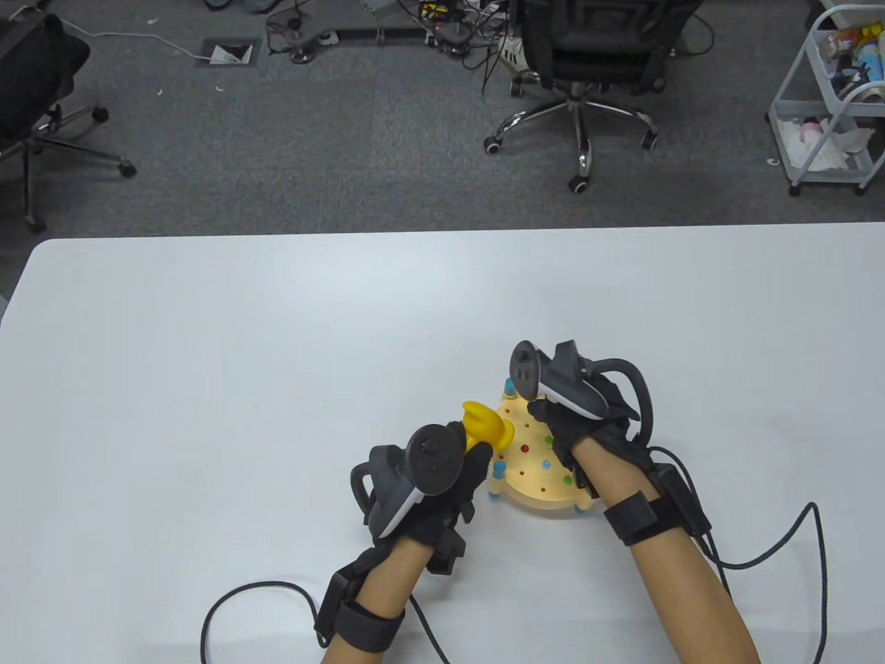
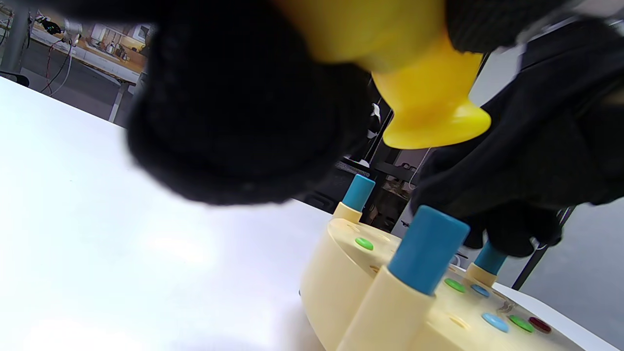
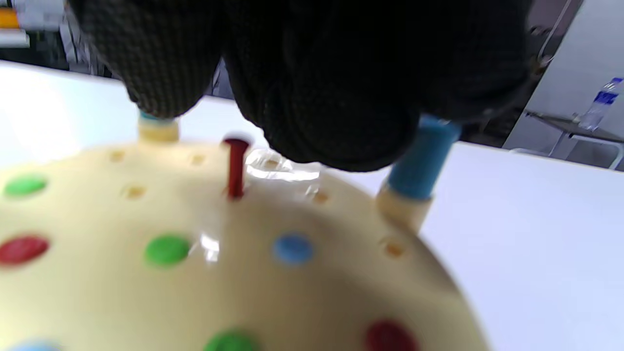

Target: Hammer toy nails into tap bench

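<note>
The cream tap bench [image 1: 536, 477] stands on the white table near its front edge, with blue corner posts [image 2: 428, 248] and several red, green and blue toy nails sunk flush in its top. My left hand [image 1: 473, 460] grips the yellow toy hammer [image 1: 487, 423], whose head [image 2: 429, 107] hangs above the bench's left edge. My right hand [image 1: 553, 425] rests on the far side of the bench, fingertips [image 3: 161, 83] touching the tops of two posts. A red nail [image 3: 236, 168] stands upright in a hole just beside those fingers, sticking well out.
The white table [image 1: 276, 380] stretches to the left and back of the bench. Glove cables [image 1: 781, 546] trail across the table's front right and front left. Office chairs and a cart stand on the floor beyond the far edge.
</note>
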`<state>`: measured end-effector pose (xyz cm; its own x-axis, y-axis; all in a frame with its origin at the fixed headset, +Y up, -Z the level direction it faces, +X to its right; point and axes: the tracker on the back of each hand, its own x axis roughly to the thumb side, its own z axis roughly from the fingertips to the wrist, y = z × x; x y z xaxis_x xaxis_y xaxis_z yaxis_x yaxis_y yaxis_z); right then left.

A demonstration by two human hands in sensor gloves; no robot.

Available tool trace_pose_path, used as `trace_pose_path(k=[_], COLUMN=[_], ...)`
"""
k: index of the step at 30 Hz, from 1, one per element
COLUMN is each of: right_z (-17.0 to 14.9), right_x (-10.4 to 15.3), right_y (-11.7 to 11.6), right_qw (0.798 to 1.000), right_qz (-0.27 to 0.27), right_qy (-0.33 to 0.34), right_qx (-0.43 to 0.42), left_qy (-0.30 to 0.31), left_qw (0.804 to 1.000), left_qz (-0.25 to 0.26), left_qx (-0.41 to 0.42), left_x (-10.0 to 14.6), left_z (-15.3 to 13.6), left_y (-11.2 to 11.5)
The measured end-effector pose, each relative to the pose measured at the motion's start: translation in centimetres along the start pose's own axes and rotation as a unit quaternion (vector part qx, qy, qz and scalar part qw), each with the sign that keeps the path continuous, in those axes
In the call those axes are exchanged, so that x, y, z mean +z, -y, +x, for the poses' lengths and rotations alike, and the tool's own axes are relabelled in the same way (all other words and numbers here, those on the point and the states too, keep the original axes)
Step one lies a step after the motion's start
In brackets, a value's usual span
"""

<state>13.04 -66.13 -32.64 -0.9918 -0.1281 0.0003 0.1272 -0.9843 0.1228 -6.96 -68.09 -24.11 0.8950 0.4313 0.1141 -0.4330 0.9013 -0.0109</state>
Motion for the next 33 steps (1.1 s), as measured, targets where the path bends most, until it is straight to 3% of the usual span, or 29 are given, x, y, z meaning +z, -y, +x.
trace_pose_path(k=[5,10,15,19,24,26,27,28,30,31,32,33], right_z=[-4.8,-8.3,-9.3,-9.4,-9.3,-9.3,-9.3,-9.3,-9.3,-9.2,-9.2,-9.2], right_x=[1.2,1.6,1.4,1.3,1.2,1.2,1.2,1.2,1.2,1.2,1.2,1.2], right_y=[0.2,-4.1,-8.9,-10.5,-10.6,-10.7,-10.7,-10.7,-10.7,-10.7,-10.7,-10.7], right_qw=[0.995,0.985,0.949,0.941,0.946,0.947,0.946,0.946,0.947,0.947,0.948,0.948], right_qz=[-0.068,-0.095,-0.114,-0.14,-0.138,-0.138,-0.137,-0.137,-0.136,-0.137,-0.137,-0.137], right_qy=[-0.016,0.035,0.031,0.03,0.033,0.034,0.033,0.033,0.033,0.032,0.032,0.032], right_qx=[-0.069,-0.139,-0.293,-0.307,-0.291,-0.289,-0.292,-0.292,-0.289,-0.288,-0.286,-0.284], left_qy=[0.008,0.033,0.078,0.073,0.054,0.025,0.032,0.04,0.054,0.066,0.001,0.018], left_qw=[1.0,0.998,0.994,0.988,0.969,0.943,0.936,0.939,0.963,0.962,0.929,0.912], left_qz=[0.006,0.046,0.054,0.008,-0.015,-0.088,-0.061,-0.043,0.027,-0.028,-0.087,-0.067], left_qx=[-0.011,-0.026,-0.049,-0.139,-0.241,-0.32,-0.344,-0.338,-0.262,-0.263,-0.36,-0.404], left_x=[0.0,0.0,-1.9,-4.1,-5.9,-6.5,-6.4,-6.4,-6.1,-6.5,-6.5,-6.4], left_z=[0.3,0.9,3.1,6.8,9.7,10.4,10.8,11.0,10.9,10.9,11.0,11.4], left_y=[0.4,0.8,0.7,1.7,3.7,5.2,4.7,4.4,4.2,5.5,5.5,5.0])
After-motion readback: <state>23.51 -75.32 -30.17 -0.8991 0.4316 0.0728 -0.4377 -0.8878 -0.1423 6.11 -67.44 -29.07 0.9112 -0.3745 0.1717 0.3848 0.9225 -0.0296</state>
